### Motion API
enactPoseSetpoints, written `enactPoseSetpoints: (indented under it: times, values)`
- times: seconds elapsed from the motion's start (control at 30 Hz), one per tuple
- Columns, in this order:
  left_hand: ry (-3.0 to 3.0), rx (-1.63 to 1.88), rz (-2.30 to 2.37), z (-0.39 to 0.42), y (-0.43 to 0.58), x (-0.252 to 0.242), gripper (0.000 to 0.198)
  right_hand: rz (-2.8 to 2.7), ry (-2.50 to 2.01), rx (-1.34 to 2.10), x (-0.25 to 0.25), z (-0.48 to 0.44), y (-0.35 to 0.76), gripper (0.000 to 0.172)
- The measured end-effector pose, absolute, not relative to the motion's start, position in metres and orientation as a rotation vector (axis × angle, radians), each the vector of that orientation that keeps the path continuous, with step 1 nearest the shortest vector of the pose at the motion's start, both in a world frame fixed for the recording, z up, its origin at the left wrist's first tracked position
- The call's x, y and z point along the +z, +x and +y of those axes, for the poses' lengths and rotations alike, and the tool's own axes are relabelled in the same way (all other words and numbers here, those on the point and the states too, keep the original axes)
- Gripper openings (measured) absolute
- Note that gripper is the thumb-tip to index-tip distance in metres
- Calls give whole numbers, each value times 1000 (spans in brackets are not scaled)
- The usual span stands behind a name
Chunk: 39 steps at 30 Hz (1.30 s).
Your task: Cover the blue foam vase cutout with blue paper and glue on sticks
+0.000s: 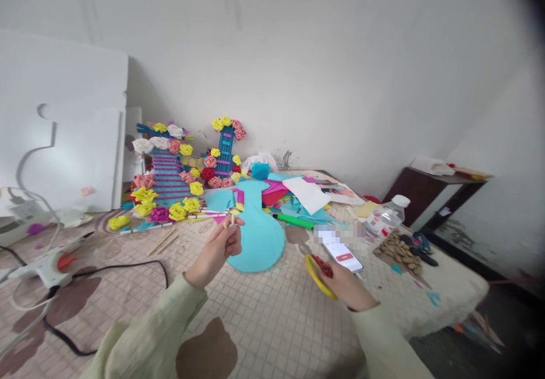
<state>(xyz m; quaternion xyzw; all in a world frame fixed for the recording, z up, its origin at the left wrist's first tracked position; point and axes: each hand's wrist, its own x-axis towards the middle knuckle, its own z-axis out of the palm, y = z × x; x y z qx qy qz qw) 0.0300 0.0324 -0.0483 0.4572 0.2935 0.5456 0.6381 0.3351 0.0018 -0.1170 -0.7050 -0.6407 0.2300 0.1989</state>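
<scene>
My left hand (221, 248) is closed in a pinch, with the tip of a small pale stick-like piece (233, 220) showing above the fingers. Just behind it lies a flat light-blue guitar-shaped cutout (258, 243) on the table. My right hand (347, 286) is wrapped round scissors (317, 277) with yellow and red handles, their blades pointing up and left beside the cutout. A smartphone (340, 249) with a lit screen lies right behind the scissors. Near its left end is a green marker-like tube (295, 220).
Colourful paper-flower frames (168, 169) stand at the back left. Paper sheets (306, 194) are heaped behind the cutout. A clear bottle (386, 220) and a pile of peanuts (400, 252) are at right. A power strip (49, 268) with cables lies left, near thin wooden sticks (162, 243).
</scene>
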Motion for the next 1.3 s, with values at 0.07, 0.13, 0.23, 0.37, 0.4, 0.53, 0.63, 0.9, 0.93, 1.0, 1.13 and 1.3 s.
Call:
enactPoseSetpoints:
  times: [0.07, 0.13, 0.23, 0.37, 0.4, 0.53, 0.63, 0.9, 0.93, 1.0, 1.13, 1.3]
  values:
    - [1063, 1259, 668, 34, 24, -44, 27, -1625, -1720, 895, -111, -8, 338, 33]
    - [1107, 1268, 695, 34, 15, -46, 27, -1458, -1403, 1156, -103, -15, 334, 40]
    - [1160, 1271, 765, 36, -4, -57, 29, -1331, -1153, 1223, -88, -12, 309, 45]
    - [1209, 1307, 854, 37, -25, -73, 35, -1311, -985, 1077, -72, 26, 246, 53]
    - [1231, 1325, 884, 36, -29, -75, 35, -1304, -931, 1095, -70, 37, 228, 55]
    - [1332, 1402, 1026, 29, -35, -76, 34, -1336, -849, 1286, -70, 68, 172, 60]
    - [1440, 1448, 1130, 23, -38, -76, 30, -1535, -890, 1219, -80, 66, 159, 82]
    - [2015, 1414, 1388, 14, -36, -75, 15, -1765, -919, 854, -115, 47, 169, 64]
    - [2072, 1427, 1400, 13, -35, -74, 13, -1775, -931, 831, -115, 47, 168, 58]
    - [2153, 1437, 1433, 12, -33, -73, 12, -1812, -948, 772, -114, 45, 168, 52]
    - [2264, 1350, 1464, 10, -33, -74, 18, -1934, -981, 659, -111, 43, 170, 52]
    - [2388, 1370, 1370, 14, -35, -80, 13, -2010, -1060, 556, -114, 44, 172, 53]
